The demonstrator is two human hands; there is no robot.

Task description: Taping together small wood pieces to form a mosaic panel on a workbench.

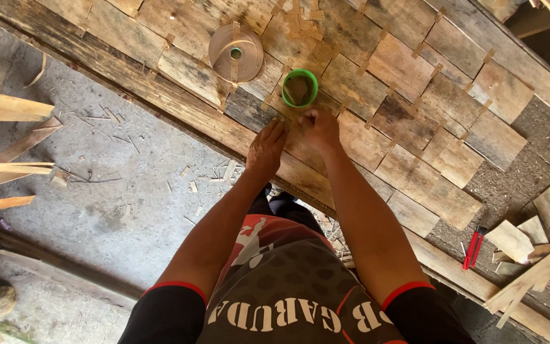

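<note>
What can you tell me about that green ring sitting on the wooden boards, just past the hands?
The green ring is a small, bright green round hoop, plastic by its look, lying flat on the patchwork of wooden boards. It is open in the middle, so brown wood shows through. It sits just beyond the right hand, whose fingertips come close to its near rim; whether they touch cannot be told. A tan roll of tape lies apart to its upper left.
</note>
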